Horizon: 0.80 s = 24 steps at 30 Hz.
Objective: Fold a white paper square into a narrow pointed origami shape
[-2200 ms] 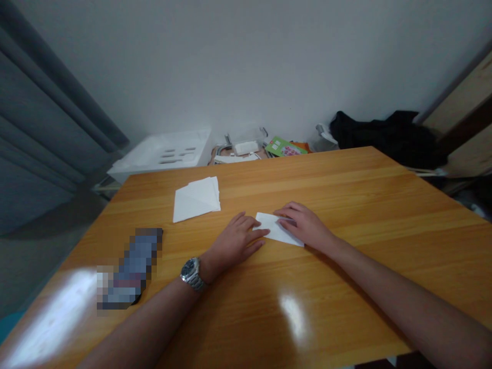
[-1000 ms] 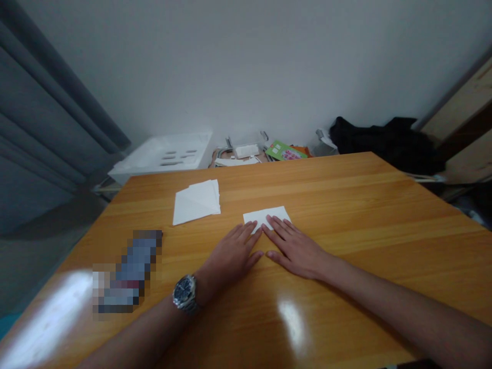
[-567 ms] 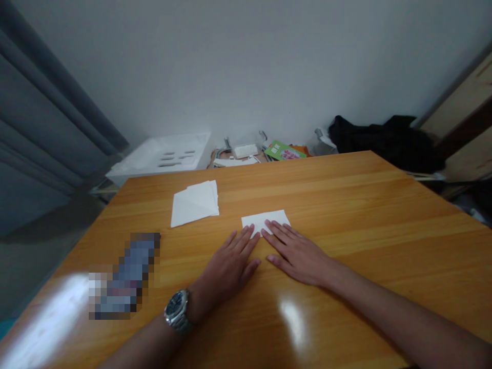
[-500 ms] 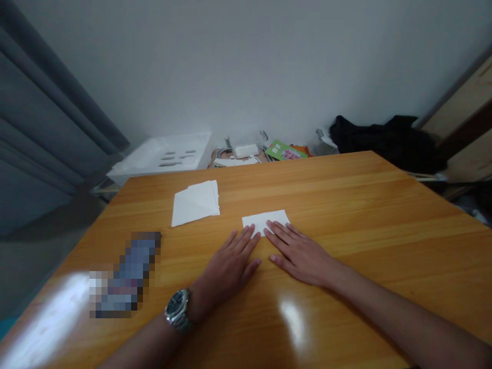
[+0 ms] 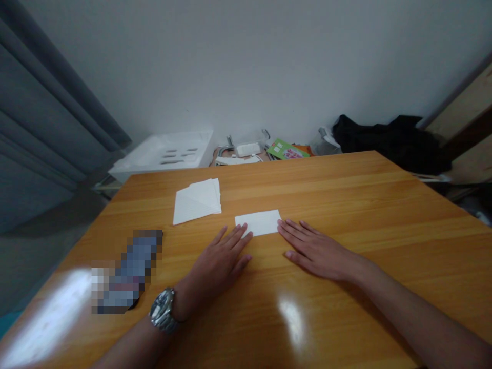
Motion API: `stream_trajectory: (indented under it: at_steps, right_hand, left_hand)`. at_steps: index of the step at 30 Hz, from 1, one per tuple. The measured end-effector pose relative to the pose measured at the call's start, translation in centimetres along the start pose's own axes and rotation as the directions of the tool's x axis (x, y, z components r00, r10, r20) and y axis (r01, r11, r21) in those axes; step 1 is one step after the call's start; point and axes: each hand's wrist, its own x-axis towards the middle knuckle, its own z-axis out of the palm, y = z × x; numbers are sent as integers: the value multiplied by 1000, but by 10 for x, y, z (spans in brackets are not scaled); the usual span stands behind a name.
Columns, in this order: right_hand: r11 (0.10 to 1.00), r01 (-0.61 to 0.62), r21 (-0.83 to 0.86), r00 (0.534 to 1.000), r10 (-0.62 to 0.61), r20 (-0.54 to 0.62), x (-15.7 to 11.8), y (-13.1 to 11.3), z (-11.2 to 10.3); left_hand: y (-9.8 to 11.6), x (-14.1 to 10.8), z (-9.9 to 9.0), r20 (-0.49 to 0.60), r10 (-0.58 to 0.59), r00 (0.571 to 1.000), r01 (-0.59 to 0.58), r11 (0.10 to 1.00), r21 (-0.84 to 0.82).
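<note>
While white paper (image 5: pixel 261 223) lay flat between the fingers (image 5: pixel 237 233), left hand (image 5: pixel 216 260) rested loosely spread on its near-left corner; right hand (image 5: pixel 322 252), outstretched, met its right edge. Neither gripped anything.

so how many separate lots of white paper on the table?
2: a small piece, with the left hand on its near left corner and the right hand at its right edge; and a stack farther left, where overlap may hide sheets.
</note>
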Motion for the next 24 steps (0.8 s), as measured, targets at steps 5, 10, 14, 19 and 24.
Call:
stream_trajectory:
  at_steps: [5,10,14,19,24]
  right_hand:
    - [999,-33,5,999,33,10,-3,1,-3]
    - [999,-52,13,998,53,-22,-4,4,-9]
    - [998,-57,-28,990,53,-133,4,-2,-13]
    - [998,41,-41,991,-46,-125,13,-19,-11]
    - [997,80,18,996,-79,-43,15,-27,2]
  left_hand:
    - [3,1,1,-6,-3,1000,3,1000,-5]
    - [3,1,0,-19,-6,1000,5,1000,-27]
    - [3,2,4,-21,-8,1000,8,999,-43]
    - [7,7,10,-2,-3,1000,3,999,-44]
    - [12,10,10,1,6,1000,-6,999,-42]
